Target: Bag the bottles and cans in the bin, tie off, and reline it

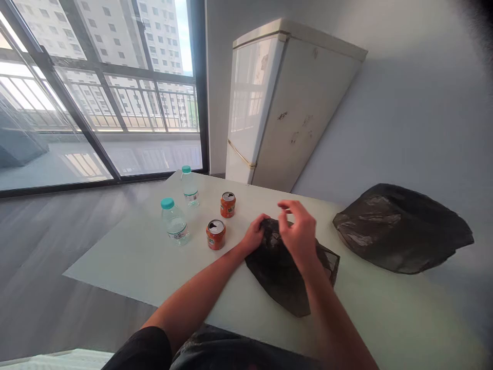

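Note:
A black plastic bag (283, 280) lies on the table in front of me, its far edge gathered up. My left hand (254, 235) grips that edge at the bag's left side, fingers closed on the thin plastic. Above the bag's right part hovers my right hand (299, 230), fingers bent and apart, with nothing visible in them. Left of the bag stand two opened orange drink cans, a nearer can (216, 235) and a farther can (228, 204). Beyond them are two clear bottles with teal caps, a nearer bottle (175, 223) and a farther bottle (189, 187), both upright.
Another black plastic bag (400, 228), puffed out, sits on the white table (134, 257) at the right, by the wall. An old white fridge (308, 108) stands behind the table. Glass sliding doors (103, 97) are at the left, and the table's left corner juts over the grey floor.

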{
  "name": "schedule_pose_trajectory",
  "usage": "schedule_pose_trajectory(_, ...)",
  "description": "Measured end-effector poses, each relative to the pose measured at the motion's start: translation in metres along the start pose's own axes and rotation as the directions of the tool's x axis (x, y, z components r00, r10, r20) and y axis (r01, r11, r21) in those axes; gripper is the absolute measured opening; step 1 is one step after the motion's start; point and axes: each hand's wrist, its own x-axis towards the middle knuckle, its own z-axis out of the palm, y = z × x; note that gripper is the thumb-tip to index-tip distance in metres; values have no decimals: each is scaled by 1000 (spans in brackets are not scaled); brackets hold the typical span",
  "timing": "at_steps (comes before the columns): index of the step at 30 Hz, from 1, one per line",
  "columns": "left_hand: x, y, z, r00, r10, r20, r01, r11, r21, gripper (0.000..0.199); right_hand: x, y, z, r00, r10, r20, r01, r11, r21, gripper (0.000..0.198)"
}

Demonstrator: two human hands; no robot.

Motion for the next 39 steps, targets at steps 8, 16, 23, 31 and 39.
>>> schedule_pose_trajectory(8,4,12,-8,992,-42,118,98,844,-527,35,5,136,-36,831,262,491,-468,806,362,64)
schedule_pose_trajectory(16,3,7,-12,978,-111,175,201,714,-671,36,-42,100,15,734,149,663,-601,597,532,46)
schedule_pose_trajectory(23,11,-7,-19,988,-151,29,124,674,-729,24,-34,160,0,867,497,-36,-300,579,758,28)
schedule_pose_trajectory(31,16,2,-21,979,-184,-88,48,626,-778,35,-56,197,-43,888,407,214,-410,493,767,58)
schedule_pose_trajectory(39,15,8,-24,968,-241,-64,88,572,-816,46,-43,191,-43,883,286,372,-469,491,734,57)
